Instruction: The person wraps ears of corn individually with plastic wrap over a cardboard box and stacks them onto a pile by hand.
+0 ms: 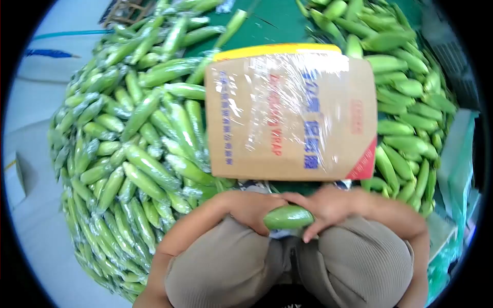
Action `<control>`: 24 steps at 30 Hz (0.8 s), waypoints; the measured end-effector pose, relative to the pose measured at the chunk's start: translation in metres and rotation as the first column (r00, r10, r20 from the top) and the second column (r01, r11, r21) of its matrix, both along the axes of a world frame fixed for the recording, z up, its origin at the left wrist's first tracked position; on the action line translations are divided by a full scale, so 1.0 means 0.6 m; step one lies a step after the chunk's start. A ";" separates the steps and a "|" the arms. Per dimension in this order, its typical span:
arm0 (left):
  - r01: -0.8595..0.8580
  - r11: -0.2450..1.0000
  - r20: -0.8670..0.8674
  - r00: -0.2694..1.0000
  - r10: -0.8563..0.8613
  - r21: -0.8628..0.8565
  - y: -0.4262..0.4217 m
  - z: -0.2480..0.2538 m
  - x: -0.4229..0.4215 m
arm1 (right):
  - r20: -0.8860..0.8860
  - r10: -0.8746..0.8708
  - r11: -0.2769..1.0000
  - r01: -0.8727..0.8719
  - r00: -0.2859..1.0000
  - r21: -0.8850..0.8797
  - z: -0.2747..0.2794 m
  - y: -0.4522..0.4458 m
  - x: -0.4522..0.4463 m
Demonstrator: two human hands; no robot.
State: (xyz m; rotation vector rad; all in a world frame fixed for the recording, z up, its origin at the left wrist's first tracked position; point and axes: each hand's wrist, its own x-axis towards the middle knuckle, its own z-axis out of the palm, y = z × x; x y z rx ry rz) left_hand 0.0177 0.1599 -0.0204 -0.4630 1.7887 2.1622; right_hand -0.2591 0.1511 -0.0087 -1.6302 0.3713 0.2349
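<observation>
An ear of corn in its green husk (288,217) lies crosswise between my hands, just above my lap. My left hand (252,209) is closed round its left end. My right hand (331,208), slightly smeared by motion, grips the other end with thumb and fingers around it. The husk looks glossy, but I cannot tell whether film covers it. Just beyond my hands is a cardboard box (241,118) printed with "WRAP", with shiny clear film stretched over its top.
A large heap of film-wrapped corn (146,177) spreads on the left. Husked-on corn without visible film (405,110) is piled on the right. A dark crate (449,49) and green plastic sheeting (457,159) stand at the right edge. My knees (221,267) flank the work.
</observation>
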 end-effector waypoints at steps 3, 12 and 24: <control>-0.182 0.977 0.151 0.969 0.198 -0.111 -0.025 0.039 0.027 | -0.237 -0.045 0.888 0.147 0.970 0.435 -0.058 0.064 -0.025; -0.906 -0.094 -0.279 -0.224 0.934 0.413 -0.081 0.101 -0.073 | 0.119 -0.816 0.578 0.808 0.566 0.113 0.088 -0.065 0.120; -0.362 -0.360 -0.423 0.109 0.900 -0.860 -0.575 -0.080 0.457 | 0.341 -0.926 -0.350 0.706 -0.162 -0.616 -0.163 -0.080 -0.338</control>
